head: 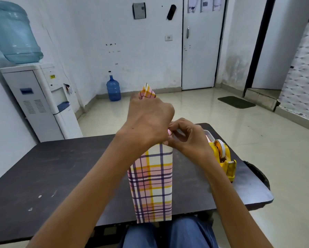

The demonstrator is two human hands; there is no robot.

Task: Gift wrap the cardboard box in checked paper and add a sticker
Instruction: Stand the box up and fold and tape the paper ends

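Knees (168, 233) come first, then the box (152, 185) — standing tall on the table (60, 167) edge, sides wrapped. I see the left hand (148, 119) gripping the top flap (146, 93), the right hand (187, 138) pinching a fold (169, 132). Closing the top, I think — tape (221, 151) comes next.

The checked paper (151, 185) is seen to be smooth and matt, sharply creased at its folds. The counter (60, 176) is dark and matt, flecked with pale scuffs. At its right edge a tape dispenser (228, 167) of glossy yellow plastic is shown. The floor (194, 108) is tiled and glossy.
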